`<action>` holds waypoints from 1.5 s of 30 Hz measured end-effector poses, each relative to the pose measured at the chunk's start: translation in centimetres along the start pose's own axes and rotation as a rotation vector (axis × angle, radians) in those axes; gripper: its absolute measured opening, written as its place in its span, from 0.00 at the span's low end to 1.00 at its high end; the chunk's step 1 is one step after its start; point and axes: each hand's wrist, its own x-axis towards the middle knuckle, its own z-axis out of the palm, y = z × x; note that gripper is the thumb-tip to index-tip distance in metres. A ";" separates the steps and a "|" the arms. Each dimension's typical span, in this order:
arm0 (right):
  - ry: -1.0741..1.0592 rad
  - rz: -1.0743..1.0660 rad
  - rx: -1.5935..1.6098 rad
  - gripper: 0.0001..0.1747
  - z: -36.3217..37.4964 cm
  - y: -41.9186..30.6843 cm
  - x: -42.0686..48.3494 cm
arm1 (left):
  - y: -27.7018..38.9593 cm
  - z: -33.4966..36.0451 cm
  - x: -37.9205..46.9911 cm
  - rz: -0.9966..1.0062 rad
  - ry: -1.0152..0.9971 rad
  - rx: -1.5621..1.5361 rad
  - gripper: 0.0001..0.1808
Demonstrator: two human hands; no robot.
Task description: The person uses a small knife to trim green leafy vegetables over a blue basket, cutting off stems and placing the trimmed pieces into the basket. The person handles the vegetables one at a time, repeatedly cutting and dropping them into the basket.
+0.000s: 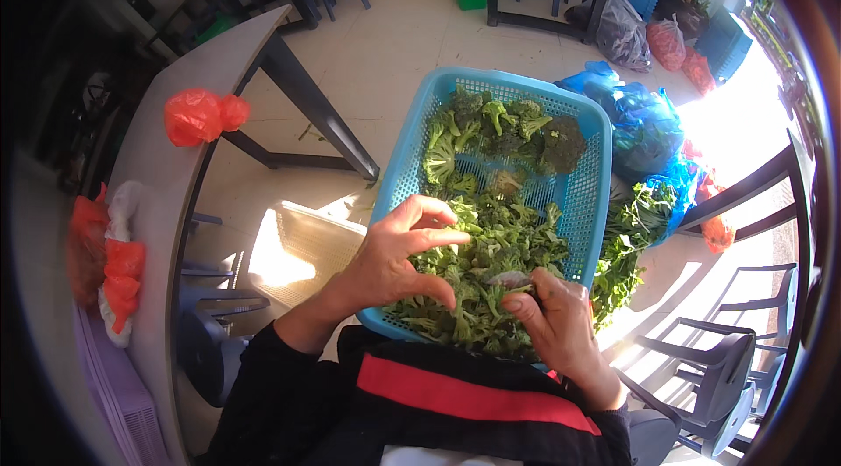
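A blue perforated plastic basket [598, 203] lies across the person's lap. Small cut broccoli florets [499, 249] fill its near part, and larger broccoli heads [563, 144] lie at the far end. Over the florets my left hand [401, 256] is held with thumb and fingers spread, nothing between them. My right hand [558, 318], at the basket's near right, is closed on a small knife [509, 279], whose short blade points left; its handle is hidden in the fist. A bit of green stem shows by the right thumb.
To the left stand a long table [154, 203] with red plastic bags [194, 116] and a cream plastic basket [302, 249] on the floor. Right of the blue basket are leafy greens [621, 256] and a blue plastic bag [640, 124]. Dark stools [713, 361] stand at the lower right.
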 end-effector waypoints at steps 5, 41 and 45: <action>0.157 0.148 -0.075 0.23 -1.3 -0.3 2.2 | -6.4 1.8 7.2 0.165 -0.172 0.390 0.13; 0.345 -0.210 -0.256 0.20 1.2 0.7 2.3 | 1.9 4.3 2.1 -0.401 0.004 -1.070 0.21; 0.278 -0.243 -0.049 0.20 2.5 0.4 2.0 | 1.7 4.5 2.0 -0.345 0.021 -0.991 0.20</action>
